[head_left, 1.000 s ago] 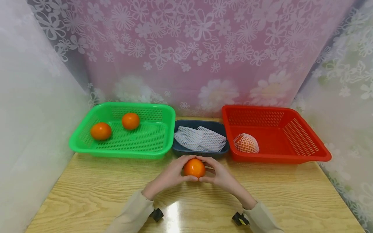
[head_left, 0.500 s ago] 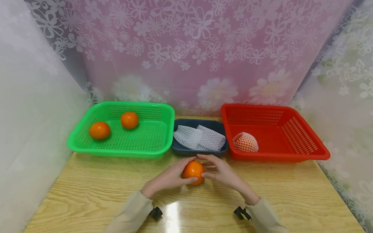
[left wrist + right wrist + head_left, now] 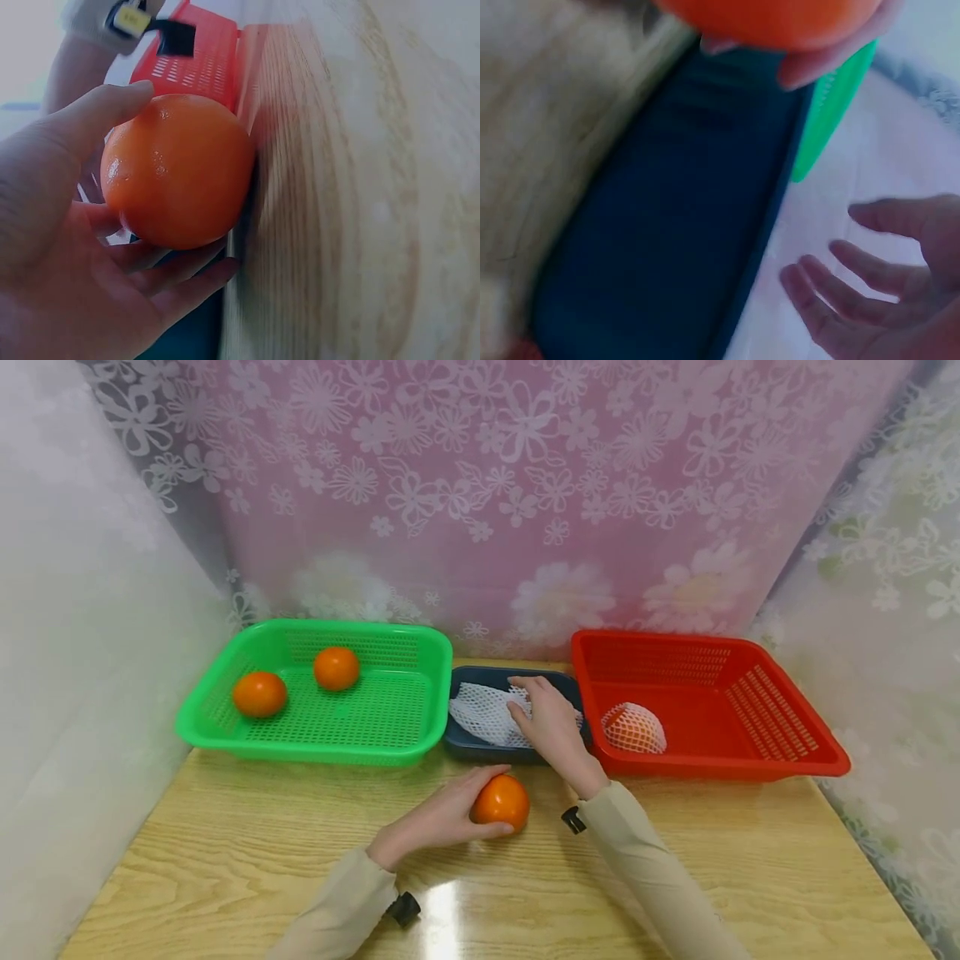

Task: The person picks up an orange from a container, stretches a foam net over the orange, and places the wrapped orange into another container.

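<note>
On the table in front, my left hand [image 3: 442,814] holds a glossy orange [image 3: 504,802] from its left side, thumb on the near side and fingers behind. The left wrist view shows the thumb over the orange [image 3: 180,169] and the fingers curled under it. My right hand [image 3: 553,722] is over the dark blue tray [image 3: 468,750], fingers spread and holding nothing. White foam net sleeves [image 3: 483,714] lie in that tray, partly hidden by the right hand. In the right wrist view the open hand [image 3: 885,292] is beside the tray wall [image 3: 667,195].
At left stands a green basket [image 3: 390,752] with two oranges [image 3: 337,669] in it. A red basket [image 3: 750,767] at right contains one orange in a foam net [image 3: 633,728]. A floral curtain [image 3: 480,527] hangs behind the wooden table [image 3: 262,835].
My right hand has left the orange and moved forward over the dark blue tray. The left hand stays on the orange, which sits slightly nearer than a second ago.
</note>
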{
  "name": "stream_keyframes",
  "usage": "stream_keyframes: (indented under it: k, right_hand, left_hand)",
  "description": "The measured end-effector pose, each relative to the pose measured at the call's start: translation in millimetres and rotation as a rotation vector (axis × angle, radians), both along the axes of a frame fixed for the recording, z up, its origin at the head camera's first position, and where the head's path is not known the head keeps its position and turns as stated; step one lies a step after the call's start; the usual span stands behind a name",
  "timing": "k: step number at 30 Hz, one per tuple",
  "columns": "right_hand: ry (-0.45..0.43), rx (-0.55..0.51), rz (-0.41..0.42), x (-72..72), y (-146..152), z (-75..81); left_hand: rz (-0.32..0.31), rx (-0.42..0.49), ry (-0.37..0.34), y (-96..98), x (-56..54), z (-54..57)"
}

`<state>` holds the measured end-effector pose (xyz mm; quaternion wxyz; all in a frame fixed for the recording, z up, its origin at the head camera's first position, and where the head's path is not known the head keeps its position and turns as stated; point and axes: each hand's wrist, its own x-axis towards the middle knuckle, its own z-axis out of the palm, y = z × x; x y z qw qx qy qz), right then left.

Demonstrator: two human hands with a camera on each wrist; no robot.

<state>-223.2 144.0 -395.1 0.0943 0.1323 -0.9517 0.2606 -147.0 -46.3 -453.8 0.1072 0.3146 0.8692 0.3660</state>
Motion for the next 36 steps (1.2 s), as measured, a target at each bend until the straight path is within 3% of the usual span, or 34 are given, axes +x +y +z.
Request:
stream_keyframes:
  k: [4, 7, 12, 18, 23, 29, 32, 36]
  right_hand:
    - [-0.097, 0.088, -0.007, -15.5, -4.6, -8.4]
    - [-0.114, 0.101, -0.014, -20.4, -6.7, -14.0]
    - [-0.059, 0.032, -0.014, -18.8, -7.6, -15.8]
    - [0.066, -0.087, -0.038, -12.2, -3.6, -5.8]
    - [0.187, -0.267, -0.024, -5.8, 1.9, 1.8]
    - [0.287, -0.536, 0.047, 5.0, 10.2, 7.5]
    - [0.263, -0.695, 0.094, 14.7, 13.4, 14.0]
    - [0.130, -0.874, 0.198, 31.0, 12.9, 20.8]
  left_hand:
    - [-0.004, -0.012, 0.016, 1.0, -0.1, 0.3]
    - [0.003, -0.012, 0.015, 2.1, -0.1, 0.1]
    - [0.009, -0.006, 0.007, 3.4, 0.1, -1.1]
    - [0.023, -0.002, 0.032, 2.8, 1.2, -1.0]
    - [0.040, 0.020, 0.041, 0.8, 1.6, 2.2]
    - [0.064, 0.079, 0.029, -2.1, -0.7, 11.9]
    - [0.093, 0.169, 0.081, -3.9, -2.3, 16.0]
    - [0.191, 0.346, 0.127, -4.8, -5.4, 19.1]
